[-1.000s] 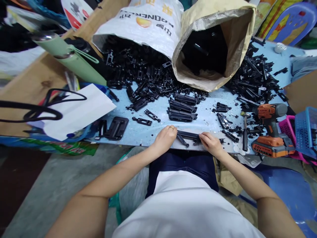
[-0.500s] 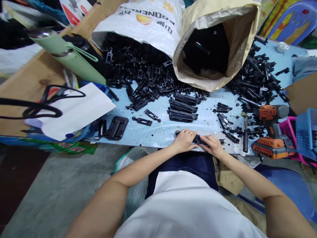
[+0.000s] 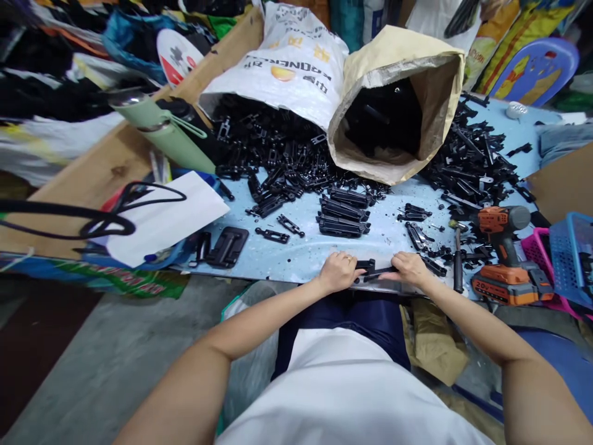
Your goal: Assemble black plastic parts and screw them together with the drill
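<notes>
At the table's front edge, my left hand (image 3: 340,272) is closed round one end of a black plastic part (image 3: 367,266). My right hand (image 3: 408,269) pinches the far end of a slim black piece (image 3: 382,271) that meets this part at a slight angle. Whether the two pieces are joined cannot be made out, and my fingers hide their ends. Just beyond my hands lies a row of long black parts (image 3: 343,216), side by side. Two small black links (image 3: 272,235) rest to the left of that row.
A white woven sack (image 3: 287,80) and a paper sack (image 3: 398,167) spill or hold black parts at the back. On the right are a hammer (image 3: 458,266), an orange cordless drill (image 3: 504,278) and a blue basket (image 3: 572,253). A green flask (image 3: 180,142) leans at the left.
My hands have moved apart, the right one shifting rightward. The slim black piece now shows at an angle between them. The camera view has tilted up a little.
</notes>
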Action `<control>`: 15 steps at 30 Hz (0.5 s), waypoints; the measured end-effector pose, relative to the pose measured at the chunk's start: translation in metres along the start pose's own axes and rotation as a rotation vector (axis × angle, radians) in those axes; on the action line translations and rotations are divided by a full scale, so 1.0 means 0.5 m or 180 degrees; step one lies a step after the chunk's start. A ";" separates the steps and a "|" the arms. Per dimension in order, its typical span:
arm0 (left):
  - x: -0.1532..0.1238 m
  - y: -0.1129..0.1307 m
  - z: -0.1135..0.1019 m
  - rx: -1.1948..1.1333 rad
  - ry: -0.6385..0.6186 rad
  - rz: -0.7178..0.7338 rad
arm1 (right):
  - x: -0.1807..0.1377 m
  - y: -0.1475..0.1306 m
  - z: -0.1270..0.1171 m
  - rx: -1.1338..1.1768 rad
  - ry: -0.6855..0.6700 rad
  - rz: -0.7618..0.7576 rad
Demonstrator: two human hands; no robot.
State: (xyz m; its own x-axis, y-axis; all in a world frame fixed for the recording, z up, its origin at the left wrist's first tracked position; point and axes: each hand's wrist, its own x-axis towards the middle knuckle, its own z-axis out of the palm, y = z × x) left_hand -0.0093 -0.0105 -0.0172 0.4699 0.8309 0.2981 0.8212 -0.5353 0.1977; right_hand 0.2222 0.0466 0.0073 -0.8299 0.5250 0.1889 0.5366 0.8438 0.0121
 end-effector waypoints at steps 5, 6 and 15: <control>-0.032 0.023 -0.118 -0.1328 0.0595 0.0470 | -0.008 -0.075 -0.098 0.1595 0.0269 -0.0649; -0.039 0.039 -0.144 -0.1748 0.0671 0.0561 | -0.010 -0.096 -0.107 0.2049 0.0300 -0.0788; -0.075 0.110 -0.107 -0.1927 0.1751 0.0423 | 0.111 -0.268 0.062 0.2932 0.2091 0.1502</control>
State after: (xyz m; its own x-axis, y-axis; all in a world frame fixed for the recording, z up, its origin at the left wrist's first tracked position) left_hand 0.0008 -0.0790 0.0325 0.1960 0.6461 0.7377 0.3797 -0.7436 0.5504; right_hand 0.0993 -0.0338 -0.0143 -0.2054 0.8695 0.4493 0.2338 0.4894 -0.8401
